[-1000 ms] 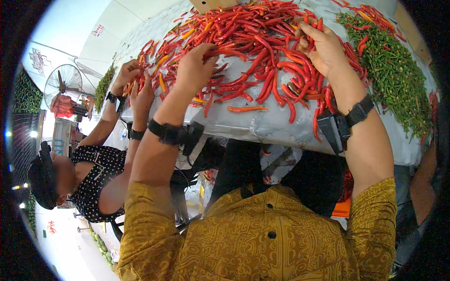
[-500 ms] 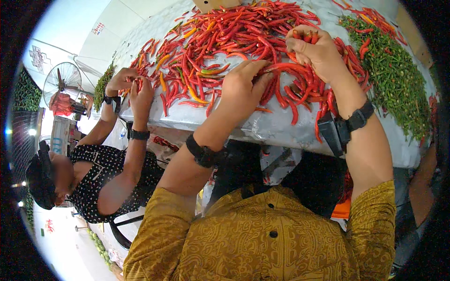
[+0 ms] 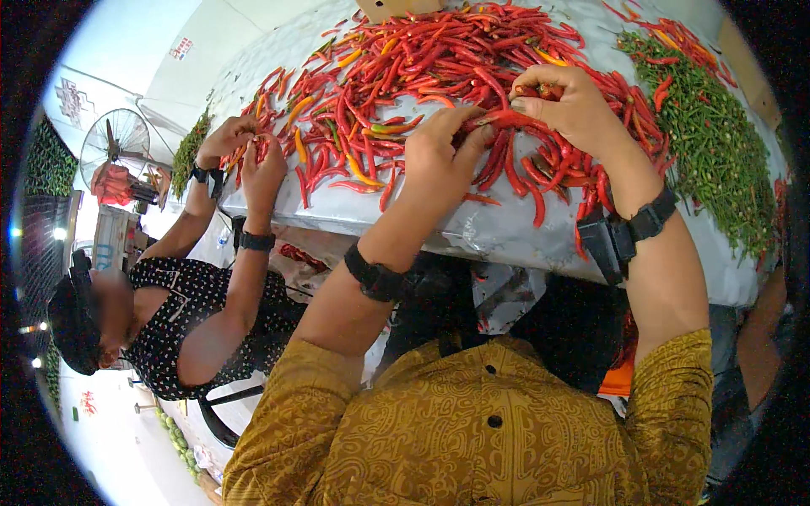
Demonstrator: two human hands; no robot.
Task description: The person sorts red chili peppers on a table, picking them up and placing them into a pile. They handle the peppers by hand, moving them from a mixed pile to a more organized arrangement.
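Note:
Over the near side of a large heap of red chili peppers (image 3: 439, 51), my left hand (image 3: 439, 156) pinches one end of a long red chili pepper (image 3: 516, 121) between thumb and fingers. That pepper points right, toward my right hand (image 3: 574, 110). The fingers of my right hand are curled in, with small reddish-brown bits, perhaps chili ends, showing at the fingertips. Its thumb and fingertips lie close to the held pepper. Beneath both hands are more red peppers on the pale plastic-covered table (image 3: 337, 212).
A pile of green stems (image 3: 709, 135) lies at the right, and a smaller green pile (image 3: 191, 152) at the left. At the far edge stands a cardboard box (image 3: 396, 8). On my left a co-worker (image 3: 211, 320) handles chilies; a fan (image 3: 114, 143) stands beyond.
My right hand has come down and nearer to the left, beside the held pepper. The left hand stays about where it was, still gripping the pepper.

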